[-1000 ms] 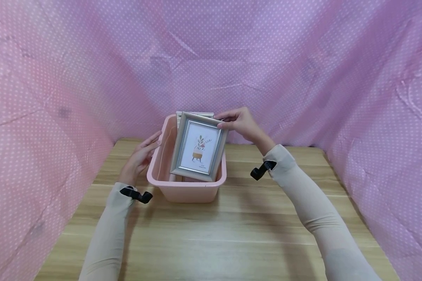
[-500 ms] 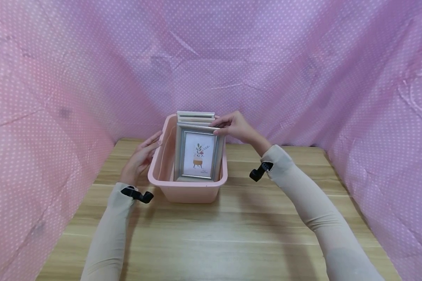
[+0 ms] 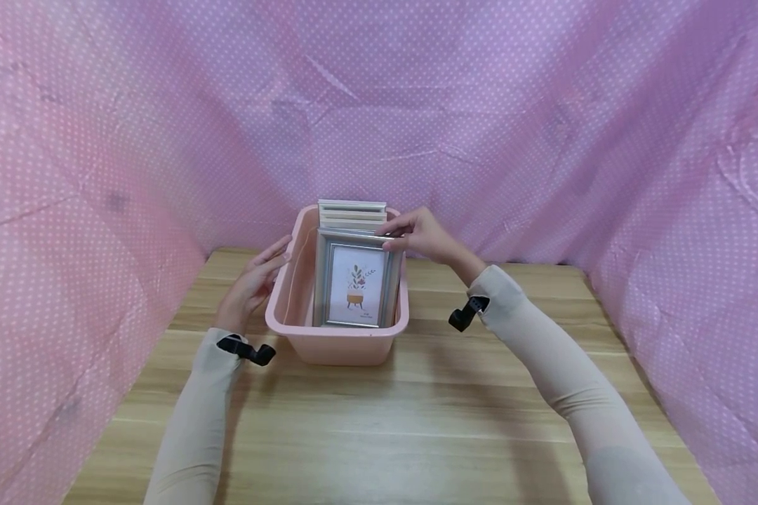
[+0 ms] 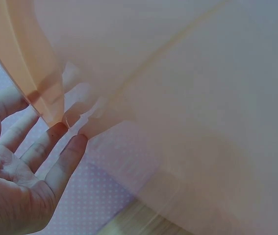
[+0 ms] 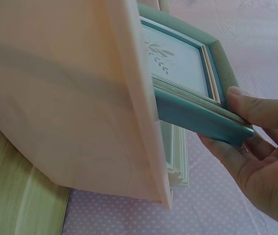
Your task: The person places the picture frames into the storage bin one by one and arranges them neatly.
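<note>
A silver picture frame (image 3: 356, 284) with a potted-plant print stands nearly upright inside a pink plastic basin (image 3: 335, 348). My right hand (image 3: 424, 235) pinches the frame's top right corner between thumb and fingers; the right wrist view shows this grip on the frame (image 5: 202, 110) past the basin's wall (image 5: 70, 98). Behind it, several pale frames (image 3: 352, 210) stand at the basin's far end. On the basin's left side my left hand (image 3: 248, 284) rests its fingertips against the outer wall. Up close, the left hand (image 4: 26, 161) has its fingers loosely extended, touching the wall (image 4: 178, 122).
The basin stands on a wood-grain table (image 3: 366, 428) toward its far edge. Pink polka-dot cloth (image 3: 379, 105) hangs at the back and both sides.
My right hand has lowered the silver frame into the basin and straightened it from its tilt. More of the frames behind now shows. The left hand has barely moved.
</note>
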Demonstrator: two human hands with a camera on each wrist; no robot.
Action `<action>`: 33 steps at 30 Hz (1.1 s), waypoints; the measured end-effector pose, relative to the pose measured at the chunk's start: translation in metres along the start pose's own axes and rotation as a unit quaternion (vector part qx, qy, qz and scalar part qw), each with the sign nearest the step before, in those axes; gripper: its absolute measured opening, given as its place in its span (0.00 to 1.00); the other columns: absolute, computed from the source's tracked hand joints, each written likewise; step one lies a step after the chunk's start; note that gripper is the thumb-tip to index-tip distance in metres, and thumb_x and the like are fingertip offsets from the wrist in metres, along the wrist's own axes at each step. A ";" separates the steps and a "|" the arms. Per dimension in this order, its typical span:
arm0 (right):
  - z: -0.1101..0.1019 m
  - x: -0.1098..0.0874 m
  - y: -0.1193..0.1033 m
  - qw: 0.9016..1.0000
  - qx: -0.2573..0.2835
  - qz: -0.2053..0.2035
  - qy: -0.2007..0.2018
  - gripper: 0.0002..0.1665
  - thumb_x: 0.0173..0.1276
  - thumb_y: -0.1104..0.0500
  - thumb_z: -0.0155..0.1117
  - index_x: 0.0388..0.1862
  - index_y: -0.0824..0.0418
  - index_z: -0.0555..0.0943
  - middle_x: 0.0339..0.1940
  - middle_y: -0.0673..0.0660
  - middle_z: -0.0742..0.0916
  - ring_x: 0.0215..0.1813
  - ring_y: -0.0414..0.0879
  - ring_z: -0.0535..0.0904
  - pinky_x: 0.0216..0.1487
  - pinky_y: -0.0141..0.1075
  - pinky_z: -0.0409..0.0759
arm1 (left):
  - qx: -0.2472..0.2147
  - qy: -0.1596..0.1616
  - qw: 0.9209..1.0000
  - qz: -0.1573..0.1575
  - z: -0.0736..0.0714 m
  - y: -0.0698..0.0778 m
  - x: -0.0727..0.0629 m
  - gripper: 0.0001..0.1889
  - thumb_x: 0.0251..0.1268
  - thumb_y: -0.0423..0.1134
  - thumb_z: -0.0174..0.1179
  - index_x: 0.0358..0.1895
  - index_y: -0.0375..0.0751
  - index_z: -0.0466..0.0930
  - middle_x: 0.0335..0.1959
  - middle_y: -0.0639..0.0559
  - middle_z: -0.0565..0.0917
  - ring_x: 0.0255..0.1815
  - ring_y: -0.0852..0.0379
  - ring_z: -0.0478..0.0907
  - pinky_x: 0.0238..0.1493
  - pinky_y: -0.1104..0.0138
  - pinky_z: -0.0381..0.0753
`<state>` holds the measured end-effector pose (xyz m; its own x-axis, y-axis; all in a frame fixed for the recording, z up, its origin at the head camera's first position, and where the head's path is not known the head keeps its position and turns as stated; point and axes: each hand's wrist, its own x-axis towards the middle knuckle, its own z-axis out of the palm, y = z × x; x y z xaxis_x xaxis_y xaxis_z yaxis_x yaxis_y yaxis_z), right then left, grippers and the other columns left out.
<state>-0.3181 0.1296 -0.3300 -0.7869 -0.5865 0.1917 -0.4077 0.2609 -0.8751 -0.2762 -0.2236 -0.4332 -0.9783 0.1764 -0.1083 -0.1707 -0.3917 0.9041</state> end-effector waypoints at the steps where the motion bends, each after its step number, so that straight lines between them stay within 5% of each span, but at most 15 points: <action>1: 0.000 0.000 0.000 1.000 -0.004 -0.001 -0.002 0.14 0.60 0.72 0.74 0.46 0.72 0.88 0.42 0.68 0.91 0.39 0.42 0.88 0.44 0.30 0.89 | 0.000 0.000 1.000 0.000 0.000 0.000 0.000 0.33 0.80 0.32 0.51 0.82 0.44 0.52 0.51 0.63 0.85 0.34 0.68 0.84 0.30 0.79 0.83; 11: 0.006 -0.001 0.001 1.000 -0.008 0.016 -0.016 0.14 0.59 0.74 0.73 0.46 0.73 0.87 0.45 0.68 0.90 0.50 0.51 0.89 0.51 0.32 0.89 | 0.004 -0.004 1.000 0.005 0.002 0.002 0.000 0.32 0.80 0.33 0.51 0.82 0.44 0.52 0.51 0.62 0.85 0.37 0.68 0.86 0.34 0.78 0.86; 21: 0.011 -0.004 0.006 0.998 -0.038 0.024 -0.048 0.15 0.60 0.72 0.75 0.47 0.68 0.89 0.48 0.64 0.91 0.48 0.48 0.88 0.55 0.37 0.88 | 0.010 -0.002 1.000 0.006 0.001 0.004 0.001 0.32 0.81 0.33 0.51 0.82 0.45 0.53 0.51 0.62 0.84 0.33 0.70 0.84 0.33 0.79 0.85; 27: 0.017 -0.006 0.012 0.996 -0.058 0.010 -0.070 0.14 0.60 0.71 0.75 0.46 0.66 0.90 0.51 0.62 0.90 0.52 0.51 0.87 0.61 0.46 0.85 | 0.006 -0.003 1.000 0.005 -0.001 0.002 0.001 0.32 0.80 0.33 0.51 0.82 0.46 0.54 0.52 0.61 0.83 0.35 0.69 0.85 0.32 0.79 0.85; 33: 0.022 -0.008 0.016 0.992 -0.085 -0.012 -0.092 0.14 0.61 0.72 0.74 0.47 0.67 0.89 0.51 0.63 0.90 0.52 0.51 0.87 0.58 0.42 0.87 | 0.003 0.000 1.000 0.001 -0.001 -0.001 0.001 0.32 0.80 0.33 0.52 0.82 0.46 0.55 0.54 0.61 0.83 0.34 0.69 0.84 0.30 0.80 0.83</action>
<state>-0.3084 0.1213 -0.3550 -0.6850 -0.7195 0.1142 -0.5101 0.3618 -0.7803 -0.2770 -0.2243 -0.4344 -0.9789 0.1745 -0.1063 -0.1674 -0.3864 0.9070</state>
